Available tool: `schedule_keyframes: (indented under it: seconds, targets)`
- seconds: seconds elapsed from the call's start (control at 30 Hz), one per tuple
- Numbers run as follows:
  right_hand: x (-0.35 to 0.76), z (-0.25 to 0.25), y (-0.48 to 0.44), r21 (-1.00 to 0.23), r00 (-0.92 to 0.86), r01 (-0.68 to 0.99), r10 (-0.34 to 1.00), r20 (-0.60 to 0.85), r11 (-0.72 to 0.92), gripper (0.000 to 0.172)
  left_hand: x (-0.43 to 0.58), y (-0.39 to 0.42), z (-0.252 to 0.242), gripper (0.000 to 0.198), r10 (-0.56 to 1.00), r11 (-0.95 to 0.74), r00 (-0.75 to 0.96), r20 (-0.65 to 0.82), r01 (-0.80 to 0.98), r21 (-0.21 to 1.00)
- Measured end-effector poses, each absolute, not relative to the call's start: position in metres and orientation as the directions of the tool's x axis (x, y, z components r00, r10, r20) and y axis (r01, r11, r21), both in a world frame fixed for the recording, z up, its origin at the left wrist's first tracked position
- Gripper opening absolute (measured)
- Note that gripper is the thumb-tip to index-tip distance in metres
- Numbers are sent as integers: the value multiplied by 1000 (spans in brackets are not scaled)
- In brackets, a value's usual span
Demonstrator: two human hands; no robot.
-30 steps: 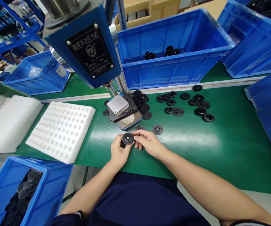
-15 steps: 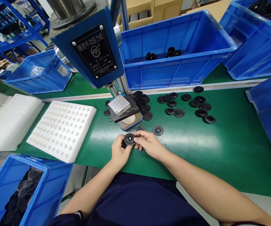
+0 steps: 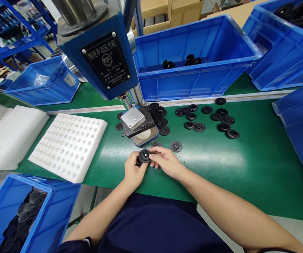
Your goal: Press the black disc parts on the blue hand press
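A round black plastic wheel [image 3: 144, 156] with a small bright centre is held up between both hands, just in front of the press. My left hand [image 3: 135, 170] pinches its left and lower edge. On its right edge the thumb and fingers of my right hand [image 3: 166, 161] are closed. Behind the hands stands the blue hand press [image 3: 106, 63], with a silver block [image 3: 133, 118] over its base. A flat black disc [image 3: 176, 146] lies just beyond my right hand, and another disc [image 3: 156, 144] is partly hidden behind the fingers.
Several black discs and wheels [image 3: 199, 127] lie scattered on the green table [image 3: 220, 175]. On the left sits a white foam tray [image 3: 83, 147] with small clear parts in some holes. Blue bins stand behind [image 3: 188, 84], at the right and at the lower left [image 3: 59, 211].
Both hands keep the wheel in nearly the same place and pose. Only a slight shift of the camera's view shows.
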State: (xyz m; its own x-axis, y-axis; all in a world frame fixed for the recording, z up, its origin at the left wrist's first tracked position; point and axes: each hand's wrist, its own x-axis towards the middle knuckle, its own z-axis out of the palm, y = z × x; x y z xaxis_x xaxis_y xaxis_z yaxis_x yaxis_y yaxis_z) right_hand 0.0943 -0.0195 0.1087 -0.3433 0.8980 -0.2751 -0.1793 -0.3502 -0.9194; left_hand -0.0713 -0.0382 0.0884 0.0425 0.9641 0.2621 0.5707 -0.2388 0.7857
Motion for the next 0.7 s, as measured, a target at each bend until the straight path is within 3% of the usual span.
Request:
schedule_keyframes:
  seconds: [0.7]
  targets:
    - [93, 104, -21, -956, -272, -83, 929, -250, -281, 30, -70, -37, 92, 10, 952, -297, 111, 286, 570, 766]
